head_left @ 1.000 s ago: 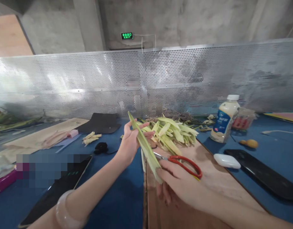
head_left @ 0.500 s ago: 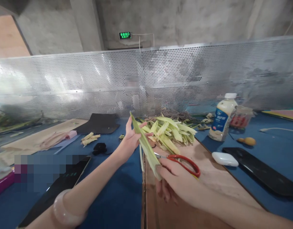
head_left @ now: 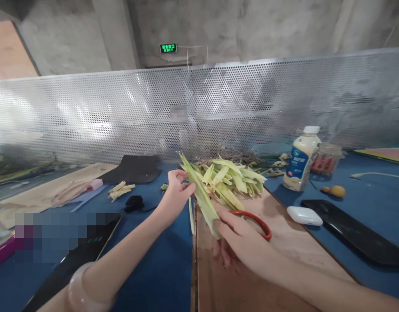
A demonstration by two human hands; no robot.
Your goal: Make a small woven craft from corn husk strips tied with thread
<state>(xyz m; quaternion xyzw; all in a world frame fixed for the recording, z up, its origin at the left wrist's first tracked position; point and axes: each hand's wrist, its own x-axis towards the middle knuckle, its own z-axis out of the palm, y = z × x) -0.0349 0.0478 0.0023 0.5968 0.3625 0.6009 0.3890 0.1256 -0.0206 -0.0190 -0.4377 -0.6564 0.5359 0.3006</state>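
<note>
A long pale-green corn husk (head_left: 201, 197) is stretched between both hands above a brown board (head_left: 283, 255). My left hand (head_left: 175, 197) pinches its upper part with curled fingers. Around the husk's lower end my right hand (head_left: 238, 238) is closed, thumb on top. Red-handled scissors (head_left: 256, 220) lie on the board just behind my right hand, partly hidden by it. A pile of green husks (head_left: 233, 180) lies at the board's far end, close to the lifted husk's tip.
A white bottle with a blue label (head_left: 300, 160) and a red-filled jar (head_left: 326, 158) stand at the right. A white case (head_left: 305, 215) and a black tablet (head_left: 358, 236) lie on the blue tabletop (head_left: 160, 268). A perforated metal screen (head_left: 89, 112) closes the back.
Both hands have lowered the husk slightly toward the board. My left hand's fingers have curled from spread to a pinch on the husk. The scissors are more hidden by my right hand.
</note>
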